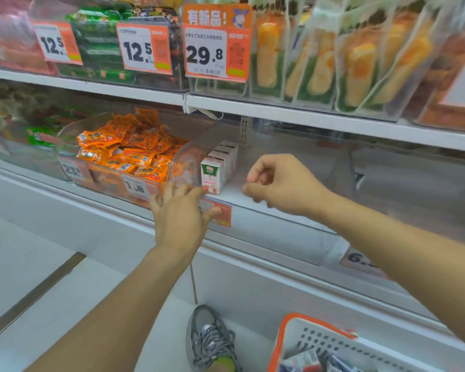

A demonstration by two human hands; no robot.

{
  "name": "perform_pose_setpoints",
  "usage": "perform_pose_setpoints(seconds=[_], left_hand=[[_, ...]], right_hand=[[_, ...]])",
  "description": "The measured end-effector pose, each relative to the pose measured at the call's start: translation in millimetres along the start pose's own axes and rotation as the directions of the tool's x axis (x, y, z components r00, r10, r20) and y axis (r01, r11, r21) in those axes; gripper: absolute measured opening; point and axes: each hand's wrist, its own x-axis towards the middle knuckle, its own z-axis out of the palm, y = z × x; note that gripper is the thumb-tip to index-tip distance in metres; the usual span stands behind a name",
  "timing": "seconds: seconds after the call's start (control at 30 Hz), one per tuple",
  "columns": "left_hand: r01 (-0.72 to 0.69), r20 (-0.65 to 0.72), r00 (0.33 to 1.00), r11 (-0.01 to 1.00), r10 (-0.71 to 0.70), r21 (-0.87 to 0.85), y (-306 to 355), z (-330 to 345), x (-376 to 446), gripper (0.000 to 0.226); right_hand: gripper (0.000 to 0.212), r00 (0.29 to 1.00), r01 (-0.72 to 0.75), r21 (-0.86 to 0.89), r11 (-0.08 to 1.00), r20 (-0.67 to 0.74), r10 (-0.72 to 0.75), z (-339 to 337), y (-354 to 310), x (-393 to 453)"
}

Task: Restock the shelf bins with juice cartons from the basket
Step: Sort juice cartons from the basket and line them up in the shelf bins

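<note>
Nearest the viewer, below and to the right of both hands, a white basket [320,342] with an orange rim is seen on the floor, with some packaged goods left inside it; what they are cannot be made out, so stock is judged to remain for shelving. A grey shoe [210,336] is shown just left of the basket. Further out, the left hand [180,216] is held with fingers spread and straight, its fingertips blurred, at the front edge of the clear shelf bin [279,210], with its thumb touching the bin's orange price tag [223,213]; nothing is held in it. The right hand [282,183] is shown over the bin's front lip, its fingers loosely curled and thumb drawn towards the forefinger; no carton is seen between them. Just beyond the left hand's fingertips and to the left of the right hand, a single row of juice cartons [218,167] is stood upright along the bin's left wall. The bin's floor behind and to the right of the right hand is bare, so the restocking is judged to be at an early stage. Left of the left hand, a neighbouring bin of orange snack packets [129,149] is seen.
</note>
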Motion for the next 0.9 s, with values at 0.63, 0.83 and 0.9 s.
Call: perform_pose_setpoints(seconds=[0.63, 0.83, 0.9], left_hand=[[-0.279, 0.949, 0.091, 0.923, 0.302, -0.267, 128, 99, -201, 0.055], [-0.377, 0.949, 0.105, 0.895, 0.299, -0.240, 132, 132, -266, 0.070], [-0.436, 0.934, 0.118, 0.863, 0.337, -0.256, 135, 135, -271, 0.067]], right_hand=[[0.013, 0.752, -0.489, -0.226, 0.843, 0.381, 0.538, -15, 254, -290], [0.045, 0.675, -0.267, -0.398, 0.877, 0.572, 0.465, 35, 255, -302], [0.055, 0.621, -0.230, -0.409, 0.883, 0.637, 0.457, 46, 252, -308]])
